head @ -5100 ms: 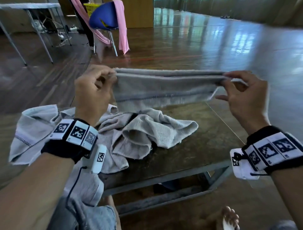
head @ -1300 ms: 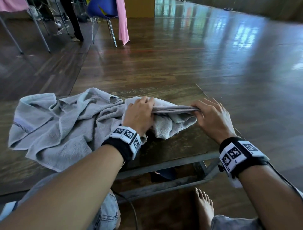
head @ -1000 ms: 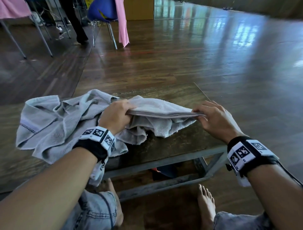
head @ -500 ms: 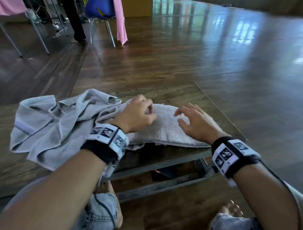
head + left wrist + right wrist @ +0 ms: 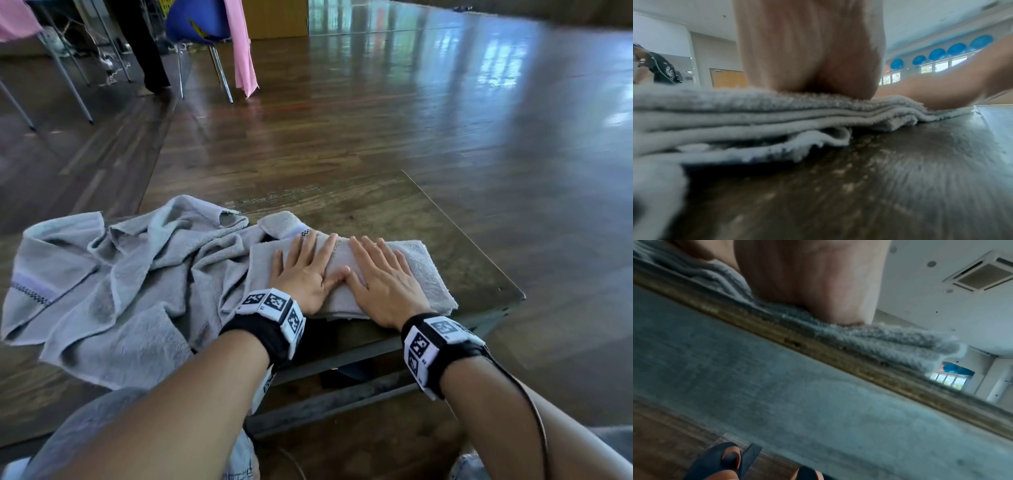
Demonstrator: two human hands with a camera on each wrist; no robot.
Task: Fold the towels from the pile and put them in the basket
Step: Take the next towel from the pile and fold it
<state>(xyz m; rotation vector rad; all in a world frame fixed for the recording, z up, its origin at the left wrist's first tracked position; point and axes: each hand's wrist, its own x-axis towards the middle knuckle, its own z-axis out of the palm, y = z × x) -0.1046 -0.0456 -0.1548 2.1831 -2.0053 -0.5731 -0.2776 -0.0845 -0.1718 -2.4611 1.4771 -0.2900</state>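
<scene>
1. My left hand (image 5: 306,270) lies flat on the folded towel (image 5: 416,274), fingers straight and a little spread, palm pressing down; it grasps nothing.
2. My right hand (image 5: 382,277) lies flat beside it on the same towel, fingers straight, also grasping nothing. The two thumbs touch in the middle.
3. The folded towel is under both palms, near the front right corner of the table (image 5: 455,246). In the left wrist view its layers (image 5: 777,116) are stacked under my palm.
4. The pile of unfolded towels (image 5: 113,274) lies crumpled just to the left, touching the folded one.
5. The table top is dark worn wood with a metal frame below.
6. Around it is a shiny wooden floor (image 5: 428,113). Far behind stand a blue chair (image 5: 195,24) with a pink cloth (image 5: 241,48) hanging on it.
</scene>
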